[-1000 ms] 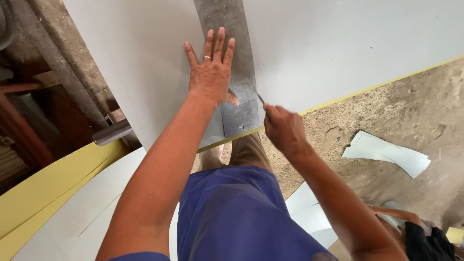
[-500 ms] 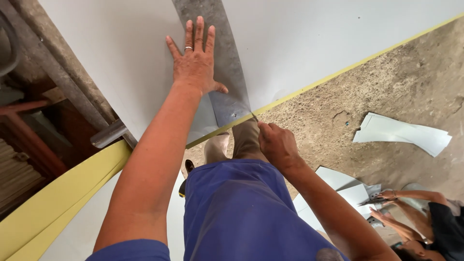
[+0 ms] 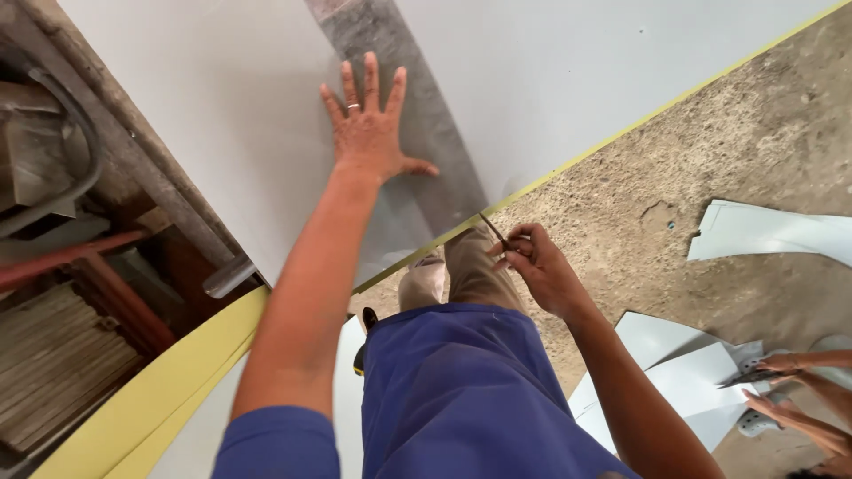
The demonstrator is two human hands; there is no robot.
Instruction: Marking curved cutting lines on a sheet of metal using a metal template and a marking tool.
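Observation:
My left hand [image 3: 371,133] lies flat with fingers spread on a large white sheet [image 3: 222,98] that has a yellow edge; a ring is on one finger. A curved grey gap [image 3: 417,115] splits this sheet from the white part to its right [image 3: 577,71]. My right hand [image 3: 537,266] grips a pair of dark shears [image 3: 493,232] whose blades point at the sheet's yellow edge [image 3: 568,164], at the foot of the curved gap. My bent knee in tan trousers [image 3: 461,266] and blue shorts [image 3: 453,390] fill the lower middle.
Cut white offcuts lie on the rough concrete floor at the right [image 3: 772,235] and lower right [image 3: 674,364]. Another person's hands [image 3: 790,390] work at the bottom right corner. A yellow-edged sheet [image 3: 151,399] and rusty metal bars [image 3: 80,257] stand at the left.
My left hand has slid down and to the right on the sheet. My right hand with the shears has moved a little right along the yellow edge. The view has tilted.

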